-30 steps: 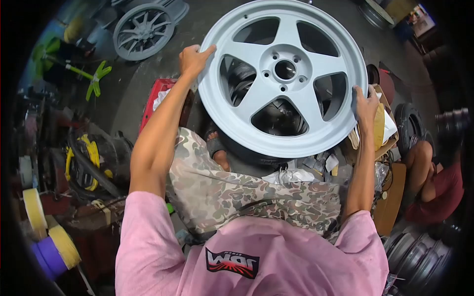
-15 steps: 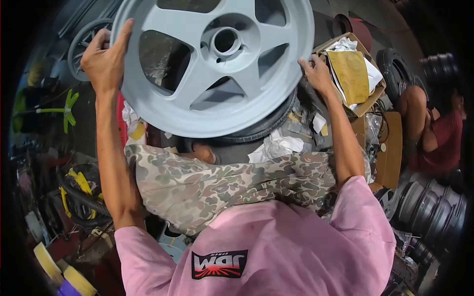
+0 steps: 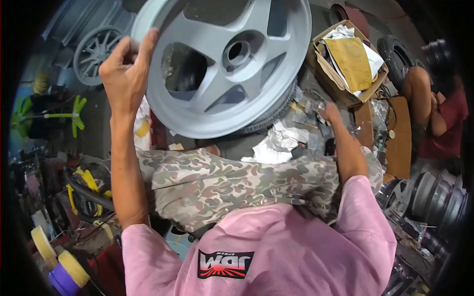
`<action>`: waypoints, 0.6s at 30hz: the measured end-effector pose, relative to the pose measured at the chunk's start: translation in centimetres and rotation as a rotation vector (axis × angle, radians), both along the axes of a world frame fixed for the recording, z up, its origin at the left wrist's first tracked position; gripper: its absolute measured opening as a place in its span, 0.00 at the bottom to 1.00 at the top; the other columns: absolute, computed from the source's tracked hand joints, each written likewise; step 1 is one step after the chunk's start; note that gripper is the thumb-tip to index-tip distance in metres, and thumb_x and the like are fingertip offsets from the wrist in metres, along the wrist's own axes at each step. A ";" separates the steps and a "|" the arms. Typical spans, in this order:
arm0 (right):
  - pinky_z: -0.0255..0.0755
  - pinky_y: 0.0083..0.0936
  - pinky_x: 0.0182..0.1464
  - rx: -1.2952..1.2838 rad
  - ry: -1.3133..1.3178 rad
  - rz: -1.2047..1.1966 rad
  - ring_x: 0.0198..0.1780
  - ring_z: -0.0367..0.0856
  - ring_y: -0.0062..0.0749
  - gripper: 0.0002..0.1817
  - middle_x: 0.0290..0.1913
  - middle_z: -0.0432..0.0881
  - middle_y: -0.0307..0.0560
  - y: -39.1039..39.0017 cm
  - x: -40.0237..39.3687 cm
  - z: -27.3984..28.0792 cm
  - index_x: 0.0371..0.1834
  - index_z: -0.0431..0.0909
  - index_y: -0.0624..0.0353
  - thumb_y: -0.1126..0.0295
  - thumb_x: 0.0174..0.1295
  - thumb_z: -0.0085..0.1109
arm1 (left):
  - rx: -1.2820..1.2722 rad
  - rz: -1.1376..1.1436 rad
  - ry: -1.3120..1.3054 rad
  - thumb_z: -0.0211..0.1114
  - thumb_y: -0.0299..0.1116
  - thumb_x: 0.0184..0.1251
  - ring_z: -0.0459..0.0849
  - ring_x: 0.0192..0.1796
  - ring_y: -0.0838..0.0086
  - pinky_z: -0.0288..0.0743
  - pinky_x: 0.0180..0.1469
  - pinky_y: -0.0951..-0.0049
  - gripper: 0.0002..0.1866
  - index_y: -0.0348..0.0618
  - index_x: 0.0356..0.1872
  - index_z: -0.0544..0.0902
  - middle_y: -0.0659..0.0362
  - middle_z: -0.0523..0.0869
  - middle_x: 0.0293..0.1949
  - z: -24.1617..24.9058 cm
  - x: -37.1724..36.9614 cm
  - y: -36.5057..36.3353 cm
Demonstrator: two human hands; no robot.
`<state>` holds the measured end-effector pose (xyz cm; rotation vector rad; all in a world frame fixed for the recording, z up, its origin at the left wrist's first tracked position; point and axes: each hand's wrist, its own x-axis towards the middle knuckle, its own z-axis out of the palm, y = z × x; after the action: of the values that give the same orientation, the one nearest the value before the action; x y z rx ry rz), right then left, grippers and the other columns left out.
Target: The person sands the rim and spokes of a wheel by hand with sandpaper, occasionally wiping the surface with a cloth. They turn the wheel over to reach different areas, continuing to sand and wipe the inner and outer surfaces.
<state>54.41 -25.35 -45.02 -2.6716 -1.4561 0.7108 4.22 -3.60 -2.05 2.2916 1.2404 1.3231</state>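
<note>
A grey five-spoke car wheel (image 3: 232, 93) stands tilted at the top middle, above a tyre (image 3: 269, 121) on the floor. My left hand (image 3: 129, 64) is closed on the left edge of its rim, thumb pointing up along the front. Away from the rim, my right hand (image 3: 330, 112) is low over small scraps and papers on the floor to the right. Its fingers are blurred and partly lost among the scraps, so I cannot see whether they hold anything. Crumpled white paper (image 3: 279, 143) lies between the wheel and my camouflage-clothed legs.
A cardboard box (image 3: 348, 64) full of papers and a yellow-brown sheet stands at the right. Beyond it sits another person (image 3: 442, 123) in a dark red shirt. Wheels (image 3: 437, 197) are stacked lower right. Tape rolls (image 3: 69, 271) and a black hose (image 3: 89, 195) are on the left.
My right hand has let go of the wheel's right edge and moved down toward the floor scraps. The wheel has turned and tilted slightly, with my left hand still on it.
</note>
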 end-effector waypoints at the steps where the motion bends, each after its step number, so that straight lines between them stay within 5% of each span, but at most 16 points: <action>1: 0.76 0.50 0.63 0.012 -0.028 -0.135 0.64 0.79 0.63 0.38 0.62 0.80 0.68 -1.1 -1.5 -0.2 0.66 0.76 0.62 0.47 0.58 0.72 | -0.077 0.025 0.017 0.78 0.42 0.68 0.64 0.24 0.86 0.57 0.26 0.80 0.25 0.35 0.21 0.75 0.68 0.69 0.17 0.2 -0.4 0.2; 6: 0.75 0.50 0.65 0.069 -0.063 -0.369 0.65 0.78 0.65 0.45 0.69 0.72 0.67 -2.7 -6.1 -2.3 0.71 0.69 0.58 0.43 0.56 0.74 | -0.115 -0.001 0.301 0.76 0.40 0.69 0.69 0.22 0.81 0.63 0.26 0.74 0.21 0.34 0.23 0.80 0.60 0.75 0.16 -0.9 -2.9 -2.6; 9: 0.75 0.50 0.64 0.102 -0.164 -0.399 0.63 0.79 0.61 0.36 0.64 0.76 0.65 -2.9 -6.5 -3.8 0.68 0.73 0.59 0.46 0.64 0.68 | -0.265 0.027 0.363 0.74 0.41 0.70 0.79 0.22 0.66 0.72 0.30 0.64 0.19 0.35 0.26 0.84 0.50 0.81 0.19 -3.0 -4.3 -6.5; 11: 0.76 0.51 0.61 0.100 -0.205 -0.384 0.61 0.80 0.60 0.27 0.60 0.78 0.63 -3.2 -6.0 -4.7 0.65 0.77 0.58 0.50 0.72 0.59 | -0.537 0.182 0.750 0.72 0.45 0.70 0.85 0.27 0.54 0.76 0.34 0.59 0.20 0.35 0.29 0.87 0.46 0.85 0.25 -3.4 -6.0 -9.2; 13: 0.76 0.53 0.58 0.123 -0.218 -0.328 0.57 0.82 0.62 0.21 0.58 0.79 0.64 -3.3 -4.6 -6.5 0.63 0.80 0.56 0.54 0.77 0.51 | -0.597 0.073 0.922 0.72 0.47 0.70 0.83 0.27 0.55 0.76 0.37 0.59 0.23 0.30 0.32 0.86 0.46 0.86 0.27 -3.6 -6.0 -11.9; 16: 0.77 0.53 0.57 0.190 -0.191 -0.532 0.54 0.83 0.64 0.21 0.54 0.79 0.65 -2.8 -4.5 -5.2 0.62 0.80 0.56 0.55 0.77 0.51 | -0.608 -0.119 0.830 0.72 0.46 0.70 0.86 0.33 0.48 0.79 0.41 0.56 0.20 0.34 0.31 0.88 0.46 0.87 0.30 -5.2 -3.9 -14.8; 18: 0.77 0.54 0.56 0.477 -0.129 -0.712 0.52 0.83 0.67 0.20 0.52 0.79 0.66 -1.9 -5.7 -2.4 0.57 0.83 0.59 0.56 0.76 0.51 | -0.584 -0.339 0.695 0.71 0.45 0.71 0.88 0.40 0.49 0.79 0.45 0.54 0.18 0.36 0.35 0.89 0.45 0.88 0.36 -5.0 0.2 -15.7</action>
<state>48.76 -27.29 -47.42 -2.5776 -0.4925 0.1160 4.37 -19.25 -7.07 2.3931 1.1150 0.0046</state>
